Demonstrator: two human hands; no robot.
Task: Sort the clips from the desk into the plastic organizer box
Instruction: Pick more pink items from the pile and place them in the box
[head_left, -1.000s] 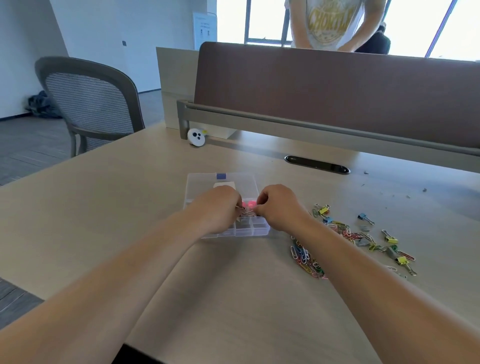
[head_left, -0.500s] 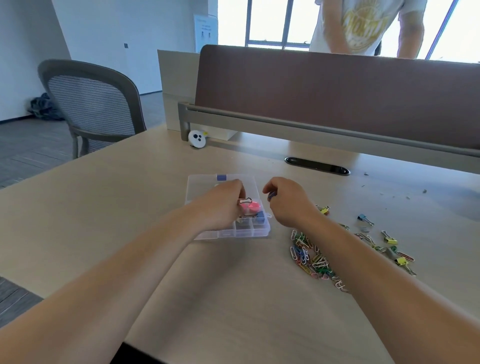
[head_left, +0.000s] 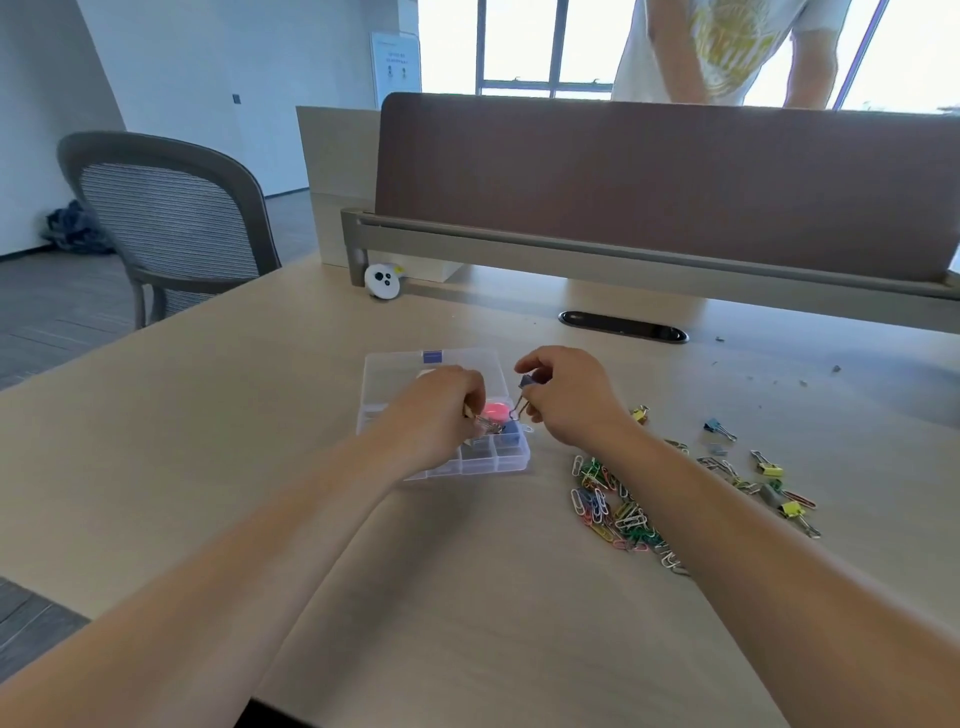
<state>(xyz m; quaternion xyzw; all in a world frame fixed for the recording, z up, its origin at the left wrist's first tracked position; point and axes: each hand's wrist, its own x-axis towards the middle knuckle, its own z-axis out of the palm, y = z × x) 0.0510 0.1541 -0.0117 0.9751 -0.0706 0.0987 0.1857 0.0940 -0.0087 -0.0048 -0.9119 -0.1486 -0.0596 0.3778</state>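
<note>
Binder clip (head_left: 525, 388) hangs pinched in right grip (head_left: 569, 397) beside organizer box (head_left: 395, 364).

Two hands work over the counter (head_left: 208, 441): a left hand (head_left: 441, 410) and a right hand (head_left: 566, 395). One clear organizer box (head_left: 384, 369). One dark binder clip (head_left: 527, 383) pinched in the right fingers, one pink binder clip (head_left: 493, 413) at the left fingers. At least five loose binder clips (head_left: 719, 428), three of them yellow. One heap of coloured paper clips (head_left: 613, 506), too many to count. One chair (head_left: 171, 223), one other person (head_left: 717, 47)
</note>
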